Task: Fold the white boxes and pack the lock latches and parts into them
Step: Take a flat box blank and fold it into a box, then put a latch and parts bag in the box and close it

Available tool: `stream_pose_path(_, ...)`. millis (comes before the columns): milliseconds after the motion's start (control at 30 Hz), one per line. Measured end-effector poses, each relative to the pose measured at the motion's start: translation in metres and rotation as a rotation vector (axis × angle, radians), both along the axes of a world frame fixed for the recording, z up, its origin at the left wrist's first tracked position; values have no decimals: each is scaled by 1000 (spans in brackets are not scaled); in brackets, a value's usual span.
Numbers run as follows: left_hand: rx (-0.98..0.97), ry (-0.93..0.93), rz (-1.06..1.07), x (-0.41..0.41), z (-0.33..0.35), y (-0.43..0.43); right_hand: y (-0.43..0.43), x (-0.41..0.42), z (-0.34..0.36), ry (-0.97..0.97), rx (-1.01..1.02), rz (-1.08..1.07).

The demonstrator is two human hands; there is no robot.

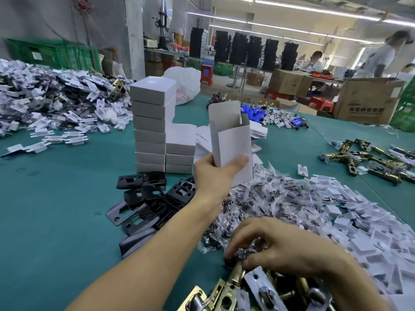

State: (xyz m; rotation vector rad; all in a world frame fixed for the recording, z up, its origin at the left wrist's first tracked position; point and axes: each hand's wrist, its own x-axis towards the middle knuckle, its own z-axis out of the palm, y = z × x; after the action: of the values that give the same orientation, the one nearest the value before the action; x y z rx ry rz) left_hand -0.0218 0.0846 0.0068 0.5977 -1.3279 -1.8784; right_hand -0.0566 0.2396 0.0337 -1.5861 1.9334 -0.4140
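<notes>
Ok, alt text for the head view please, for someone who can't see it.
A person's left hand holds an open white box upright above a green table, while the right hand reaches into a heap of brass latches and bagged parts. Behind stand two stacks of closed white boxes, with black plates in front.

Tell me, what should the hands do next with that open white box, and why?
Probably lift one piece from the pile and drop it into the box. The left hand holds the white box upright with its top flap open, while the right hand curls its fingers down among the brass latches and bagged parts.
</notes>
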Motion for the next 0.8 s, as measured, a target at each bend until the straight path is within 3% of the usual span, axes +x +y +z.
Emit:
stream_pose_path(200,-7,-4,19,1,1,1,-1,-1,-1,-68,54,21)
stream_pose_path(500,-7,-8,54,0,1,2,-7,6,-14,96,18,-29)
stream_pose_path(800,-12,176,182,6,21,-8,-1,-9,-17,301,-155,-227)
